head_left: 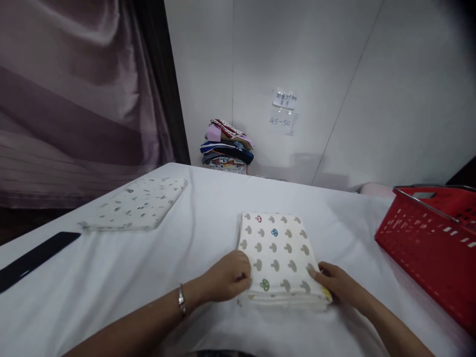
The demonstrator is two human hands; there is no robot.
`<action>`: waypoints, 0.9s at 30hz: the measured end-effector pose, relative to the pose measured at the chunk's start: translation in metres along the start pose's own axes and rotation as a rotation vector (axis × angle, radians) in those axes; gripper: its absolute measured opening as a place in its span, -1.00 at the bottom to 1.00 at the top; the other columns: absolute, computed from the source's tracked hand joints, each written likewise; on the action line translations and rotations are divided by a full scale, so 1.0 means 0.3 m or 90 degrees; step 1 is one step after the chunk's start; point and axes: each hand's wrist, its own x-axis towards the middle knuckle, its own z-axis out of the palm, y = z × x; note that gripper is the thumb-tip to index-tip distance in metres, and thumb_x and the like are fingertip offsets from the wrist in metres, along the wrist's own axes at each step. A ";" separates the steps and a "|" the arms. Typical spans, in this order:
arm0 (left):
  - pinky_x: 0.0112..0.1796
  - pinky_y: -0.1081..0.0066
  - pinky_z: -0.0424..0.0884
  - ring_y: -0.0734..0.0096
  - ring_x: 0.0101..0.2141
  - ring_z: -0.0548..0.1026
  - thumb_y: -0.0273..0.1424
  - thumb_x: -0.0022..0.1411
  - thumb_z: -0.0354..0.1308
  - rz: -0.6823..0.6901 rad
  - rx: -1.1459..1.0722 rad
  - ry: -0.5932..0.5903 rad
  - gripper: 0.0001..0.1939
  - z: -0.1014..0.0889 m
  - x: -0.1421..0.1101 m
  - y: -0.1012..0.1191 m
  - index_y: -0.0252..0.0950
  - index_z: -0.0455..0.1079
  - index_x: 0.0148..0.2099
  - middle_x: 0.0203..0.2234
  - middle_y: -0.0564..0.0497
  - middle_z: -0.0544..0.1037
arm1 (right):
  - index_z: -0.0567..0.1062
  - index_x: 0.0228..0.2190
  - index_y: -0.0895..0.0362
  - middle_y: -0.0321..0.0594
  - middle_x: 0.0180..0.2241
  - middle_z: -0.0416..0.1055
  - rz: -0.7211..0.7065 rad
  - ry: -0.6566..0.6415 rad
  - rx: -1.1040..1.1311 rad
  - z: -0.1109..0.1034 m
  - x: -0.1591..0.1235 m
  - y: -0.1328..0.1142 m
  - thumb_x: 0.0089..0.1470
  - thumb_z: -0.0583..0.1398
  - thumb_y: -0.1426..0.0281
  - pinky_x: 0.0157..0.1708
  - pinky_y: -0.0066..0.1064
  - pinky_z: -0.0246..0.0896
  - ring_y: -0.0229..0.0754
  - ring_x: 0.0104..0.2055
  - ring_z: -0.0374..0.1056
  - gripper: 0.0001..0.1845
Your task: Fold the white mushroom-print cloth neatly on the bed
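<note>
A thick folded cloth (279,253), white with grey mushrooms and a few red, blue and green ones, lies on the white-covered table in front of me. At its left edge, my left hand (227,275) is closed with curled fingers on the cloth's side; a silver bracelet is on that wrist. My right hand (336,283) pinches the near right edge, thumb on top and the other fingers partly hidden beneath. Several layers show along the near fold. Farther left lies another folded white cloth (139,203) with a small dark print, apart from both hands.
A red plastic basket (424,258) with a metal handle stands at the right. A flat black object (37,258) lies at the left table edge. Beyond the far edge rises a stack of folded fabrics (227,146) against the wall. A curtain (74,99) hangs at left.
</note>
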 end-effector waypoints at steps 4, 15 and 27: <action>-0.29 0.40 0.32 0.43 -0.37 0.38 -0.39 0.21 -0.03 -0.132 0.004 0.144 -0.79 -0.041 0.076 -0.009 -0.28 0.31 -0.46 -0.48 0.04 0.44 | 0.42 -0.15 0.13 -0.09 -0.20 0.43 -0.046 0.133 -0.073 -0.039 0.040 -0.081 0.00 0.07 -0.01 -0.21 -0.25 0.25 0.00 -0.15 0.34 -0.46; 0.16 0.02 -0.12 0.14 0.24 -0.12 -0.17 0.28 -0.17 -0.228 0.240 0.063 -0.43 0.162 0.090 -0.089 -0.25 -0.02 0.27 0.24 -0.07 0.03 | 0.12 0.17 0.26 0.01 0.25 -0.15 -0.252 0.193 -0.344 0.129 0.248 -0.151 0.14 -0.03 0.10 0.16 0.00 -0.21 0.04 0.29 -0.31 -0.32; 0.17 0.13 -0.02 0.22 0.25 -0.17 -0.15 0.24 -0.17 -0.287 0.206 0.090 -0.44 0.147 0.092 -0.115 -0.29 0.10 0.22 0.26 -0.04 -0.04 | 0.22 0.13 0.13 -0.12 0.22 0.00 -0.141 0.272 0.267 0.101 0.287 -0.065 0.01 0.12 0.21 0.19 -0.21 -0.14 -0.09 0.24 -0.06 -0.36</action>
